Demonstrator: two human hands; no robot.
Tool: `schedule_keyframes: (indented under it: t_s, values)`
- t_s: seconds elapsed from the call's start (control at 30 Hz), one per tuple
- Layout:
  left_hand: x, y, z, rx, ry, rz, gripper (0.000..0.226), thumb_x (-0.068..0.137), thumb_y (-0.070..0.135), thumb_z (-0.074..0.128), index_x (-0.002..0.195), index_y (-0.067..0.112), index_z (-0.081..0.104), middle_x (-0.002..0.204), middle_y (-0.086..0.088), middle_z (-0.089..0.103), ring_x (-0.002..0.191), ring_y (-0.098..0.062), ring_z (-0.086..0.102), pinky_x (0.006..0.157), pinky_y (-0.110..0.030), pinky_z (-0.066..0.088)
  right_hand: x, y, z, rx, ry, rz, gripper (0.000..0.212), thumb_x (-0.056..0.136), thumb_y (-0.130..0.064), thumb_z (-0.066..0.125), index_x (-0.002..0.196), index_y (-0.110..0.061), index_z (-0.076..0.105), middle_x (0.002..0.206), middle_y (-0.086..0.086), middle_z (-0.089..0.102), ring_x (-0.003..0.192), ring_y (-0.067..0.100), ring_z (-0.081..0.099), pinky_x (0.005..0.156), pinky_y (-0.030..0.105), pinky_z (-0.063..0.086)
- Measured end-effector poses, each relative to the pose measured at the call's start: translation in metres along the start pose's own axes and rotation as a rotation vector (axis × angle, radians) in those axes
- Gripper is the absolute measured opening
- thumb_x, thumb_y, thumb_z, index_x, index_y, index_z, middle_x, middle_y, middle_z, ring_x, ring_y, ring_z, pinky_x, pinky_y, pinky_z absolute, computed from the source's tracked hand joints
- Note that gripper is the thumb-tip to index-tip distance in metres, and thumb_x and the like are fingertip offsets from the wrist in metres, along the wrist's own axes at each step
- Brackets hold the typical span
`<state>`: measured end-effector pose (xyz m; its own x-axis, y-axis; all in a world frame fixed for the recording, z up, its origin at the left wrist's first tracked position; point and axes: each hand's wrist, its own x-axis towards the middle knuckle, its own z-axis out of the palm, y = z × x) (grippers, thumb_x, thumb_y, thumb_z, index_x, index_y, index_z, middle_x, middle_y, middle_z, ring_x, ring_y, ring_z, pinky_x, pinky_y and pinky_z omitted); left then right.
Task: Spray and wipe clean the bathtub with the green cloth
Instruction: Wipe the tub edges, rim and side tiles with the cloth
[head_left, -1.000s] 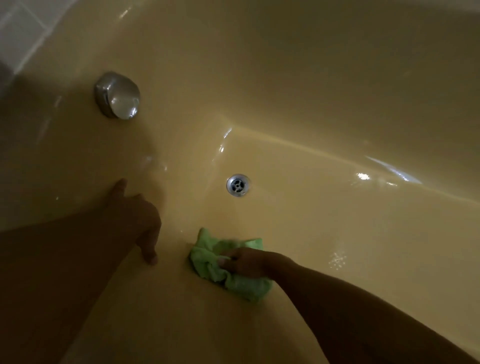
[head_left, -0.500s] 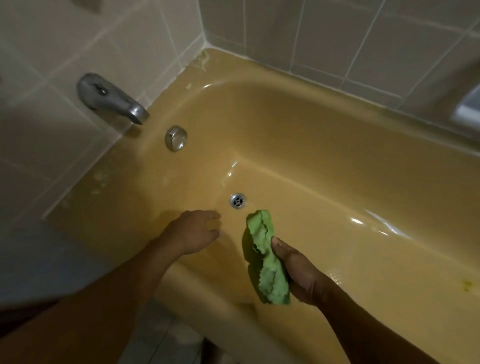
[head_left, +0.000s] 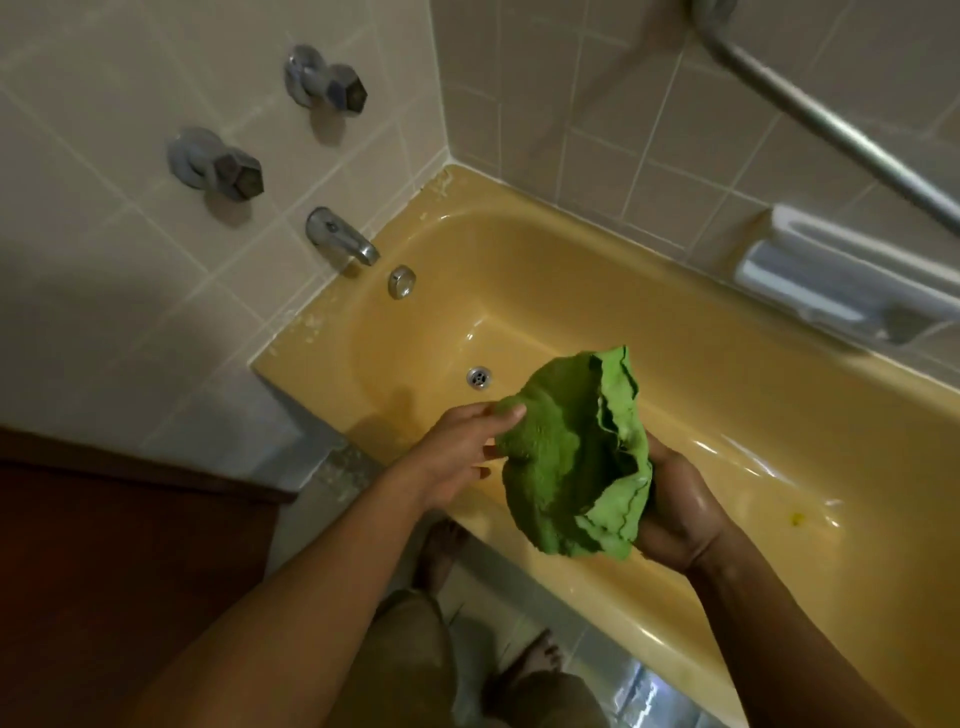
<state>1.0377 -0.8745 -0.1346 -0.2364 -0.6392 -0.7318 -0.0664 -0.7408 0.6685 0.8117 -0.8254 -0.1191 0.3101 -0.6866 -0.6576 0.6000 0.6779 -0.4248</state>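
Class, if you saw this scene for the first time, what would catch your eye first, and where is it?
The bright green cloth stands out most, held up over the near side of the mustard-yellow bathtub, the left hand pinching its upper corner and the right hand gripping its bunched side. Two hexagonal tap handles jut from the tiled wall, upper left.

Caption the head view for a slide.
The left hand and right hand hold the green cloth over the yellow bathtub.

both hands (head_left: 457, 457) (head_left: 675, 514) hold green cloth (head_left: 566, 457) | above yellow bathtub (head_left: 597, 291) | drain (head_left: 478, 376) below
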Motion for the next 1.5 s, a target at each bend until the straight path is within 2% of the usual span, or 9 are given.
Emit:
schedule_keyframes:
  t_s: [0.13, 0.23, 0.33, 0.47, 0.67, 0.87, 1.1, 1.37, 1.5]
  values:
    - [-0.027, 0.02, 0.021, -0.098, -0.024, 0.04, 0.04, 0.09, 0.024, 0.077, 0.126, 0.007, 0.07, 0.122, -0.009, 0.075, 0.119, -0.03, 0.068, 0.108, -0.054, 0.05, -0.05, -0.004, 0.009, 0.044, 0.018, -0.024, 0.052, 0.107, -0.042, 0.036, 0.125, -0.01, 0.073, 0.138, 0.02, 0.062, 0.123, 0.038, 0.063, 0.104, 0.056, 0.05]
    - [-0.035, 0.033, 0.025, 0.011, 0.036, 0.114, 0.029, 0.095, 0.015, 0.074, 0.123, 0.009, 0.07, 0.117, -0.008, 0.077, 0.113, -0.027, 0.072, 0.101, -0.052, 0.056, -0.067, -0.007, 0.013, 0.102, 0.102, -0.051, 0.06, 0.104, -0.056, 0.04, 0.136, -0.012, 0.065, 0.144, 0.019, 0.058, 0.132, 0.04, 0.056, 0.118, 0.057, 0.034]
    - [-0.03, 0.047, 0.025, 0.119, 0.086, 0.178, 0.032, 0.097, 0.013, 0.071, 0.128, 0.009, 0.068, 0.119, -0.008, 0.075, 0.11, -0.025, 0.072, 0.092, -0.048, 0.06, -0.063, -0.009, 0.013, 0.172, 0.258, -0.073, 0.066, 0.099, -0.065, 0.041, 0.127, -0.014, 0.072, 0.135, 0.018, 0.065, 0.124, 0.039, 0.063, 0.114, 0.055, 0.037]
    - [-0.006, 0.062, 0.013, 0.223, 0.155, 0.24, 0.052, 0.092, 0.02, 0.078, 0.14, 0.006, 0.061, 0.13, -0.012, 0.071, 0.112, -0.027, 0.071, 0.092, -0.055, 0.06, -0.046, -0.015, 0.02, 0.075, 0.435, -0.12, 0.037, 0.103, -0.039, 0.055, 0.119, -0.011, 0.074, 0.113, 0.011, 0.075, 0.099, 0.03, 0.074, 0.091, 0.054, 0.058]
    - [0.045, 0.063, -0.008, 0.289, 0.184, 0.217, 0.066, 0.075, 0.034, 0.088, 0.133, 0.009, 0.067, 0.125, -0.009, 0.073, 0.111, -0.028, 0.072, 0.095, -0.058, 0.058, -0.015, -0.021, 0.035, -0.341, 0.701, -0.156, 0.022, 0.099, -0.009, 0.063, 0.119, -0.002, 0.068, 0.102, 0.016, 0.07, 0.091, 0.032, 0.068, 0.081, 0.048, 0.06]
    - [0.028, 0.09, 0.006, 0.608, 0.134, 0.321, 0.041, 0.093, 0.016, 0.077, 0.132, 0.007, 0.069, 0.128, -0.007, 0.071, 0.107, -0.012, 0.062, 0.097, -0.023, 0.044, -0.013, -0.035, 0.043, -0.05, 0.518, -0.176, 0.034, 0.106, -0.028, 0.052, 0.138, -0.016, 0.058, 0.132, 0.01, 0.066, 0.117, 0.036, 0.066, 0.096, 0.059, 0.055]
    - [0.014, 0.103, 0.004, 0.923, -0.017, 0.407, 0.036, 0.095, 0.02, 0.074, 0.131, 0.015, 0.071, 0.135, -0.005, 0.068, 0.124, -0.021, 0.062, 0.1, -0.025, 0.043, -0.018, -0.047, 0.061, -0.096, 0.388, -0.235, 0.034, 0.104, -0.019, 0.056, 0.138, -0.017, 0.059, 0.134, 0.009, 0.066, 0.118, 0.037, 0.066, 0.094, 0.059, 0.056]
    - [-0.019, 0.108, 0.021, 1.027, -0.269, 0.481, 0.033, 0.092, 0.019, 0.077, 0.125, 0.016, 0.075, 0.124, 0.003, 0.073, 0.115, -0.012, 0.064, 0.097, -0.027, 0.047, -0.04, -0.041, 0.071, -0.562, 0.379, -0.35, 0.046, 0.095, 0.0, 0.066, 0.136, -0.022, 0.065, 0.133, -0.002, 0.067, 0.117, 0.022, 0.067, 0.088, 0.047, 0.061]
    - [-0.043, 0.104, 0.046, 1.062, -0.314, 0.514, 0.032, 0.094, 0.018, 0.076, 0.125, 0.018, 0.074, 0.126, 0.003, 0.073, 0.113, -0.01, 0.063, 0.101, -0.03, 0.049, -0.067, -0.035, 0.06, -0.875, 0.38, -0.454, 0.031, 0.093, -0.002, 0.07, 0.118, -0.02, 0.075, 0.11, -0.012, 0.074, 0.086, 0.01, 0.068, 0.067, 0.03, 0.054]
